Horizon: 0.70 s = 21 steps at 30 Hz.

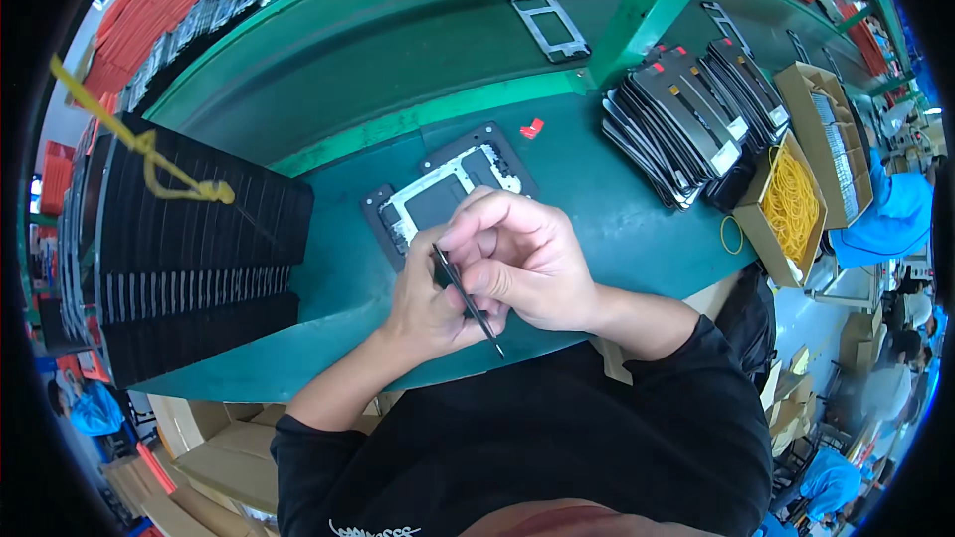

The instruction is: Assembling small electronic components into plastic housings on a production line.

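A thin dark panel (470,302), seen nearly edge-on and tilted, is held up in front of my body. My left hand (418,303) is closed around it from the left and below. Curled in from the right, my right hand (537,264) has its index fingertip and thumb at the panel's upper end. The panel's broad faces are mostly hidden. Just beyond my hands, a white-and-black phone frame (418,201) lies in a dark grey fixture (477,139) on the green table (343,283). My hands cover its near part.
A tall row of black trays (199,209) stands left, with a knotted yellow cord (149,154) above. At right are stacked dark panels (671,119), a box of yellow rubber bands (793,197) and a divided carton (826,129). Beyond the fixture lie a red piece (532,128) and another frame (550,25).
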Available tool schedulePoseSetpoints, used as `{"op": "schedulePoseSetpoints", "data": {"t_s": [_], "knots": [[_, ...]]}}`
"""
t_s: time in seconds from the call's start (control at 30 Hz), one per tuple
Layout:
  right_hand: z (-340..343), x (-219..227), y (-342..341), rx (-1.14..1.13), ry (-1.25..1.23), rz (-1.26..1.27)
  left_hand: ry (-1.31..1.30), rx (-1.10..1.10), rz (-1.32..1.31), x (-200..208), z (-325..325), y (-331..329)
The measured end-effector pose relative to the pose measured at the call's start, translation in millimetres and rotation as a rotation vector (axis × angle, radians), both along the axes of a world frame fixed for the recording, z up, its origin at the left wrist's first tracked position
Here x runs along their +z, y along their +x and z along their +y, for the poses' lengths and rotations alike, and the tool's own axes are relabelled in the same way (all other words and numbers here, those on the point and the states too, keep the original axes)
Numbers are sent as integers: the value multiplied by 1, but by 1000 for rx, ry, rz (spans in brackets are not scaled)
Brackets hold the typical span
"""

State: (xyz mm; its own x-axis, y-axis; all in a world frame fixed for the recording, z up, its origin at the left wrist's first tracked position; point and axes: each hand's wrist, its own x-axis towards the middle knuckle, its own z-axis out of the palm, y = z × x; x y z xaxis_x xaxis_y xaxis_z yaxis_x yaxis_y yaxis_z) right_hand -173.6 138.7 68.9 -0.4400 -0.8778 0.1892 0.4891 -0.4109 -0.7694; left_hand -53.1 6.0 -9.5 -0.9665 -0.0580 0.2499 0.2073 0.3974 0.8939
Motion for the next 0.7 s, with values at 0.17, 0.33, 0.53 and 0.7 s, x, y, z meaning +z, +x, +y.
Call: {"op": "schedulePoseSetpoints", "data": {"t_s": [0.17,0.33,0.53,0.7], "knots": [[-1,-7,-2,-33,2,-53,-162,-4,-246,9,-13,-5],[3,-7,-35,104,57,203,-266,55,216,20,-14,-8],[1,-39,-123,-416,381,634,799,-50,-178,29,-32,-9],[1,-72,-138,-583,890,1617,1162,-66,-136,38,-38,-15]]}}
